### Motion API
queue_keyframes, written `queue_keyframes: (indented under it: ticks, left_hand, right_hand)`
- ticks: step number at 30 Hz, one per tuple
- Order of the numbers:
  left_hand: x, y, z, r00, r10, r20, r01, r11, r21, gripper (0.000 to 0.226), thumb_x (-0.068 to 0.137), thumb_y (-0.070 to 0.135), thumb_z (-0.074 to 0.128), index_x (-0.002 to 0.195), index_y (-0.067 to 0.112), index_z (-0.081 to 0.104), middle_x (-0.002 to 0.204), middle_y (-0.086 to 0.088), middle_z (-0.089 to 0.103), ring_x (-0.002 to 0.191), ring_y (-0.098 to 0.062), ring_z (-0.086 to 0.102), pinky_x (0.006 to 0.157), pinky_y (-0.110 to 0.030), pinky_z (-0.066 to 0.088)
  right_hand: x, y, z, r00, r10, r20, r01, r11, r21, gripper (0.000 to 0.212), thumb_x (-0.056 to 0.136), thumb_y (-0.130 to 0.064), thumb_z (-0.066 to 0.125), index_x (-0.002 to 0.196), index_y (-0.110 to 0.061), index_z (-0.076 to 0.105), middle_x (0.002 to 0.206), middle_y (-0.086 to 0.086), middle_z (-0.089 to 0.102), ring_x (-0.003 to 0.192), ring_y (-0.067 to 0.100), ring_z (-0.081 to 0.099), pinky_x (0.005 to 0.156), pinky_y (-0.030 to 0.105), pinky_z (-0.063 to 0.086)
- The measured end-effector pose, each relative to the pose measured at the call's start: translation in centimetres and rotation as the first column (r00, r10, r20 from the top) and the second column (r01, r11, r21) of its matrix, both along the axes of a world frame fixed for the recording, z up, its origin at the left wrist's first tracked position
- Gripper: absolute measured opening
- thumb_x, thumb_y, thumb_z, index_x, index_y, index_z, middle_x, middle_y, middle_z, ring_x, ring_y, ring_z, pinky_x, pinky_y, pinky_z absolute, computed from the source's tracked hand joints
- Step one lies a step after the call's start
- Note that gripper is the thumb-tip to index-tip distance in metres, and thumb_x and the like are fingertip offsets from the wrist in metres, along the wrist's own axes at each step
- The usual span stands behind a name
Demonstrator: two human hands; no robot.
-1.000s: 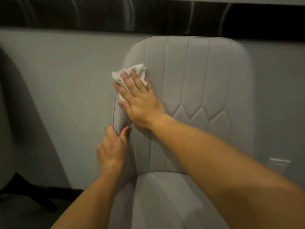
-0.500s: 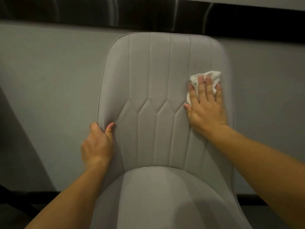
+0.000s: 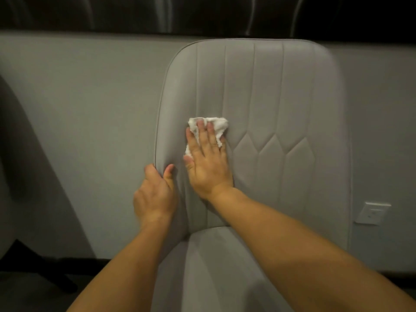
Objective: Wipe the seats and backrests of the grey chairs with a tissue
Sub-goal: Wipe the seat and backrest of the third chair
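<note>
A grey chair fills the middle of the view, its stitched backrest [image 3: 270,97] upright and its seat [image 3: 213,266] below. My right hand [image 3: 207,158] lies flat on the left part of the backrest, straight fingers pressing a crumpled white tissue [image 3: 213,126] against it. My left hand [image 3: 155,194] grips the backrest's left edge, thumb on the front and fingers wrapped behind it.
A grey wall [image 3: 90,120] stands right behind the chair, with a dark band along its top. A white wall socket [image 3: 372,213] sits low at the right. Part of another chair [image 3: 13,176] with dark legs shows at the far left.
My right hand has swept the tissue from the right side of the backrest back to the left and lower down. My left hand keeps its grip on the left edge.
</note>
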State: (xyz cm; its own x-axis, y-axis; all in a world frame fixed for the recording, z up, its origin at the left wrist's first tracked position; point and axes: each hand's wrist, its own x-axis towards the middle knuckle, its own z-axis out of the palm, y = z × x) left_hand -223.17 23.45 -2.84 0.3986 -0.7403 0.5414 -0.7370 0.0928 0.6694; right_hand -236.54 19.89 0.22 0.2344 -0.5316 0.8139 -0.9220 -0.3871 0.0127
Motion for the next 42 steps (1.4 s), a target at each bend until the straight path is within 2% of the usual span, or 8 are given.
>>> queue_keyframes:
  ticks: [7,10,14,19,26,29,33,42]
  left_hand:
    - [0.0,-0.1,-0.3,1.000,0.001,0.017,-0.001,1.000,-0.027,0.049,0.088,0.066,0.015,0.089,0.020,0.030,0.092,-0.028,0.062,0.077,-0.049,0.056,0.058,-0.042,0.031]
    - [-0.1,-0.2,-0.4,1.000,0.010,0.027,-0.010,1.000,-0.023,0.044,0.093,0.060,0.022,0.090,0.017,0.033,0.094,-0.032,0.060,0.078,-0.052,0.056,0.060,-0.043,0.030]
    - [-0.2,0.0,-0.2,1.000,0.002,0.019,-0.001,0.999,-0.032,0.040,0.094,0.056,0.025,0.088,0.017,0.030,0.090,-0.035,0.058,0.077,-0.052,0.056,0.059,-0.044,0.030]
    - [-0.1,0.0,0.0,1.000,0.002,-0.001,-0.002,1.000,-0.003,0.038,0.097,0.052,0.030,0.091,0.014,0.034,0.095,-0.035,0.058,0.081,-0.052,0.055,0.062,-0.045,0.030]
    - [0.0,0.0,0.2,1.000,-0.003,-0.002,0.003,1.000,0.010,0.043,0.096,0.054,0.028,0.094,0.012,0.037,0.097,-0.032,0.059,0.083,-0.051,0.055,0.062,-0.045,0.031]
    - [0.0,0.0,0.0,1.000,0.000,0.001,0.000,1.000,-0.002,0.039,0.096,0.055,0.027,0.090,0.016,0.032,0.096,-0.031,0.060,0.082,-0.051,0.055,0.062,-0.044,0.030]
    - [-0.1,-0.2,-0.2,1.000,0.011,0.004,-0.011,1.000,-0.027,0.041,0.095,0.058,0.024,0.090,0.018,0.031,0.091,-0.027,0.061,0.078,-0.049,0.055,0.059,-0.042,0.029]
    - [0.1,-0.6,-0.4,0.999,0.024,0.045,-0.022,0.999,-0.036,0.041,0.096,0.056,0.025,0.091,0.015,0.033,0.094,-0.031,0.060,0.080,-0.051,0.055,0.060,-0.043,0.029]
  right_hand:
    - [-6.1,-0.2,1.0,0.824,-0.169,-0.542,0.108,0.984,-0.142,0.061,0.104,-0.043,0.031,0.158,-0.021,0.013,0.165,0.009,0.011,0.153,0.028,0.008,0.122,0.048,0.004]
    - [-11.6,1.3,2.3,0.778,-0.321,-0.541,0.296,0.945,-0.136,0.064,0.102,-0.043,0.041,0.157,-0.015,0.023,0.164,0.016,0.010,0.152,0.034,0.009,0.121,0.052,0.003]
    - [-18.4,4.7,2.8,0.721,-0.508,-0.471,0.527,0.843,-0.104,0.075,0.100,-0.048,0.038,0.158,-0.010,0.009,0.162,0.025,-0.007,0.150,0.042,-0.008,0.118,0.053,-0.014]
    - [-19.5,6.1,2.0,0.677,-0.599,-0.428,0.619,0.778,-0.108,0.074,0.100,-0.052,0.025,0.155,-0.010,0.000,0.163,0.025,-0.005,0.150,0.040,-0.010,0.120,0.053,-0.011]
    - [-11.5,3.7,-3.8,0.946,-0.298,-0.127,0.312,0.945,0.103,0.068,0.100,-0.038,0.044,0.157,-0.012,0.017,0.164,0.015,0.003,0.152,0.033,0.000,0.120,0.052,0.006]
    - [-7.1,3.1,-6.9,0.995,-0.064,-0.077,0.076,0.984,0.163,0.064,0.101,-0.037,0.035,0.158,-0.015,0.017,0.165,0.009,-0.001,0.153,0.027,-0.005,0.121,0.051,0.011]
    - [-4.5,2.8,-9.5,0.950,0.092,-0.299,-0.037,0.983,0.182,0.064,0.101,-0.041,0.032,0.158,-0.021,0.011,0.165,0.004,-0.008,0.153,0.023,-0.009,0.121,0.047,0.006]
    - [-11.0,4.5,-7.9,0.709,-0.141,-0.691,0.203,0.979,0.009,0.064,0.104,-0.038,0.037,0.159,-0.021,0.010,0.164,0.007,-0.005,0.152,0.028,0.004,0.122,0.045,0.002]
